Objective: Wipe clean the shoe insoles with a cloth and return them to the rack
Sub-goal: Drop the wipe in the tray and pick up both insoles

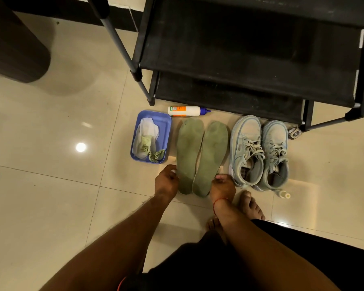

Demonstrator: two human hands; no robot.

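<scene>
— Where are the insoles?

— On the floor (pixel 51 185), in front of the black shoe rack (pixel 240 59), not on it. The left insole (pixel 188 152) and the right insole (pixel 212 156) are both green and lie side by side, toes toward the rack. At the heels the two edges meet; which one lies on top is hard to make out.

— And the hands?

— The left hand (pixel 166 182) is at the outer heel edge of the left insole, fingers curled. The right hand (pixel 222 186) is at the heel of the right insole, also curled. Both are seen from the back, so the fingertips are hidden; I cannot tell whether either pinches the insole or only touches it.

— The cloth?

— A white cloth (pixel 144 131) lies crumpled in a blue tray (pixel 166 122) just left of the insoles, with greenish scraps (pixel 153 154) on it that I can't identify.

— Anything else?

— A white bottle with a blue cap (pixel 186 111) lies on its side between the tray and the rack. A pair of pale blue sneakers (pixel 259 152) stands just right of the insoles. A small bottle (pixel 284 194) lies by the right sneaker's heel, and a small object (pixel 295 133) by the rack's leg is too blurred to name. The rack's top is cut off, its shelves too dark to see into. A bare foot (pixel 251 205) shows behind the right wrist.
</scene>
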